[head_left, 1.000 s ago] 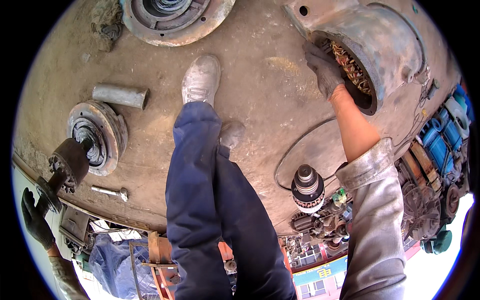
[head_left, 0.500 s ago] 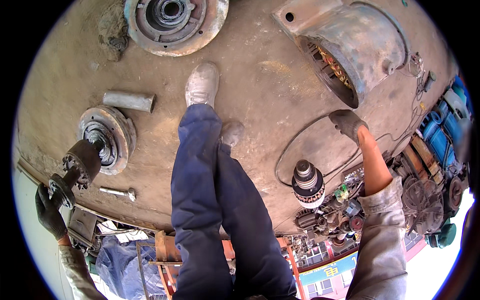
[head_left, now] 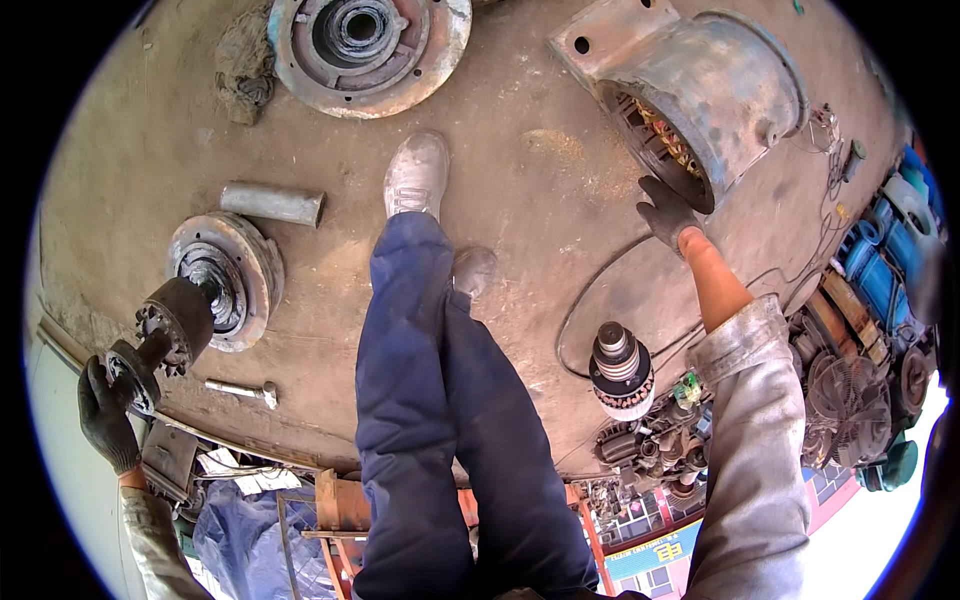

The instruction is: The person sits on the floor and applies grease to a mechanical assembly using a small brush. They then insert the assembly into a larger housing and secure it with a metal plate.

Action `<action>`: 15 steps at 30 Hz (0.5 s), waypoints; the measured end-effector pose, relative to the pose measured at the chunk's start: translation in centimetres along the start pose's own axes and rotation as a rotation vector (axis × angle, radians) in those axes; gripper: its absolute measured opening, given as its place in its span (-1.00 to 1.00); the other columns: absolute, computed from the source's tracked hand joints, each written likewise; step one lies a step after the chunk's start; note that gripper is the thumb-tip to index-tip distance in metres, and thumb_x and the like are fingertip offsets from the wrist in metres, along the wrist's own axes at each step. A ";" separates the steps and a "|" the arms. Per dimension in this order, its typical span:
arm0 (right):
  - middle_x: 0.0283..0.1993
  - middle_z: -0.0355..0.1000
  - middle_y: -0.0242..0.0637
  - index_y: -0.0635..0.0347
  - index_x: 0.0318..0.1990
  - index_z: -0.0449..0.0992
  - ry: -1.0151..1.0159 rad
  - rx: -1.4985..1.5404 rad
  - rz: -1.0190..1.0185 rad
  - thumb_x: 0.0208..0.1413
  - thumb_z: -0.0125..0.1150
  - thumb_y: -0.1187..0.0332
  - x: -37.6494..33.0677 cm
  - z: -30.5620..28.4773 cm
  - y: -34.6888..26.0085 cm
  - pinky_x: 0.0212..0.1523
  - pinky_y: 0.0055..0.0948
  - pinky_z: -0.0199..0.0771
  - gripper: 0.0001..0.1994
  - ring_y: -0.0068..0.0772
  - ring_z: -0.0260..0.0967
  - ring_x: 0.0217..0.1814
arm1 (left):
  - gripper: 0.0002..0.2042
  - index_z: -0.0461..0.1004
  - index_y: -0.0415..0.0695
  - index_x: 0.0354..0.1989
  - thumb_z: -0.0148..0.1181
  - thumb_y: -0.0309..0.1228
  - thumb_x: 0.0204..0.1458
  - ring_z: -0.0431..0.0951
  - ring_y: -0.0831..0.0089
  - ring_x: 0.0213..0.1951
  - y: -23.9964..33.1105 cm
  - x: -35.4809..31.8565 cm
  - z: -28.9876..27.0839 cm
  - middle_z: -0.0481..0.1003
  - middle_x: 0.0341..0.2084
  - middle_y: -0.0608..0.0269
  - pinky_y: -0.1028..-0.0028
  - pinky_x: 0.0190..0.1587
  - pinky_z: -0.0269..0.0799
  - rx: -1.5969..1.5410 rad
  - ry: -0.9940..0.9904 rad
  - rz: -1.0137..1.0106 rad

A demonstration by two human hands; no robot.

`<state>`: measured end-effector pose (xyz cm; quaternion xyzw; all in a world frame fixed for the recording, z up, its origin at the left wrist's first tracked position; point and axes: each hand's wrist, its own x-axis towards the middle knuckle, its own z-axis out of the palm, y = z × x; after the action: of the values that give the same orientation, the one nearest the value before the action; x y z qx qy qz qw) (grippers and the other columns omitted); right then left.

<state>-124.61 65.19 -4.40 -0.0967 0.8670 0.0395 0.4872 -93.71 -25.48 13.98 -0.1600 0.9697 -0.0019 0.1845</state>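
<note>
shaft assembly [head_left: 184, 316] is sitting on the end cover [head_left: 263, 290], apart from the open housing [head_left: 692, 85], the left hand [head_left: 108, 420] touching its flange [head_left: 137, 378], grip impossible to tell, the right hand [head_left: 668, 216] hanging spread beside the housing.

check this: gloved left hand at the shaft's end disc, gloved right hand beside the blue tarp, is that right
Wrong about the right hand: the head view shows it by the open end of the metal housing. The rest stands.
</note>
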 end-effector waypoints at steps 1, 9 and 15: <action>0.50 0.26 0.03 0.18 0.42 0.34 -0.017 0.028 0.016 0.29 0.11 0.09 -0.6 -0.1 0.6 0.55 -0.24 0.12 -0.39 -0.02 0.11 0.60 | -0.68 0.55 -0.12 0.26 0.03 -0.44 0.42 0.60 0.37 0.13 0.2 0.4 0.3 0.58 0.17 0.17 0.42 0.14 0.54 -0.038 -0.001 -0.034; 0.40 0.43 -0.03 0.21 0.40 0.41 -0.183 0.307 0.162 0.32 0.20 0.14 -10.6 -7.8 -3.7 0.42 -0.34 0.28 -0.43 -0.19 0.35 0.46 | -0.66 0.59 -0.15 0.22 0.10 -0.28 0.41 0.62 0.32 0.10 1.6 -0.6 0.9 0.62 0.12 0.12 0.40 0.15 0.52 -0.225 0.042 -0.155; 0.40 0.45 -0.20 0.26 0.45 0.35 0.069 0.757 0.025 0.32 0.24 0.18 -12.6 -12.6 -11.1 0.39 -0.41 0.30 -0.39 -0.36 0.35 0.44 | -0.66 0.62 -0.12 0.16 0.10 -0.21 0.40 0.66 0.25 0.07 1.3 -0.4 -0.8 0.64 0.08 0.10 0.35 0.10 0.53 -0.192 0.072 -0.170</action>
<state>-126.49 53.88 13.21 0.0994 0.8371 -0.2812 0.4585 -94.08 -24.16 14.80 -0.2582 0.9544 0.0694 0.1328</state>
